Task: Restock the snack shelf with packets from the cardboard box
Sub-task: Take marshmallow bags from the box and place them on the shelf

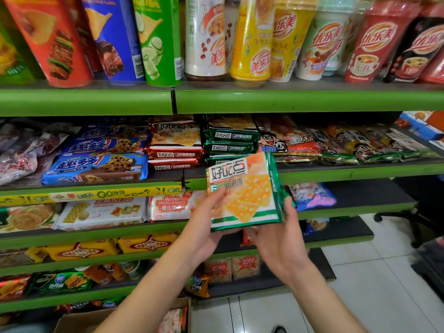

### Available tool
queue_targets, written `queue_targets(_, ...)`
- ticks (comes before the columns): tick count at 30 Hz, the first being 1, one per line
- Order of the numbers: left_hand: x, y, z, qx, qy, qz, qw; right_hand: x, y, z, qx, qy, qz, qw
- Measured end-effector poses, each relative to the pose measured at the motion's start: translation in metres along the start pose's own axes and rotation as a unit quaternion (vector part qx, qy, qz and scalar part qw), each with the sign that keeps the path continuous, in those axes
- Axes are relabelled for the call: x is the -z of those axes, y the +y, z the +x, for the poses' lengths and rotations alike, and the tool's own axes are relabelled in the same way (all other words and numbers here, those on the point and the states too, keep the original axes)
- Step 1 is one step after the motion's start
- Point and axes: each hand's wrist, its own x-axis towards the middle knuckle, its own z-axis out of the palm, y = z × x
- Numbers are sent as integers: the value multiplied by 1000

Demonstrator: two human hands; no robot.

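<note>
One green-edged biscuit packet (242,191) is held up in front of the shelf's (336,171) front edge by two hands. The left hand (204,227) grips its lower left corner, thumb pressed on the face; the right hand (278,239) cups the lower right corner from beneath, fingers curled up the side. Three matching green packets (230,140) lie stacked just behind it. Beside them sit three red packets (174,150). One cardboard box (81,320) stands below.

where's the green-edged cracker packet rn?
Head view, centre: green-edged cracker packet held in both hands, in front of the stack of matching green packets on the shelf.
</note>
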Motion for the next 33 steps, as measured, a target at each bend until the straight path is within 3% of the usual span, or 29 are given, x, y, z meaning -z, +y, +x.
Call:
queue_targets(2, 7, 15, 0, -10, 19, 2, 1000, 4, -12, 5, -20, 11, -148, 989)
queue_targets(5, 20, 42, 0, -49, 39, 30, 998, 7, -33, 20, -48, 11, -370, 928)
queue_targets(8, 34, 71, -2, -84, 67, 45, 993, -5, -55, 41, 55, -12, -513, 856)
queue_targets(11, 44, 88, -4, -85, 94, 54, 990, -29, -66, 72, 173, -48, -646, 742)
queue_targets(14, 52, 88, -11, -78, 118, 47, 989, -46, -70, 110, 197, -96, -752, 622)
queue_targets(18, 65, 84, -25, -75, 132, 27, 988, -54, -71, 144, 211, -103, -817, 526)
queue_targets(21, 75, 83, -35, -73, 132, 10, 989, -59, -73, 162, 203, -112, -832, 504)
queue_targets(23, 81, 83, -42, -74, 132, 6, 988, -66, -74, 169, 224, -99, -822, 513)
queue_targets(25, 87, 82, -48, -77, 136, 6, 988, -71, -74, 172, 262, -37, -811, 522)
queue_targets(27, 94, 82, -53, -82, 142, 5, 986, -68, -75, 176, 273, 33, -834, 479)
queue_targets(29, 99, 82, -57, -86, 144, 3, 986, -64, -80, 182, 214, 61, -867, 445)
queue_targets(33, 105, 84, -59, -87, 144, 6, 986, -65, -91, 200, 77, 48, -865, 494)
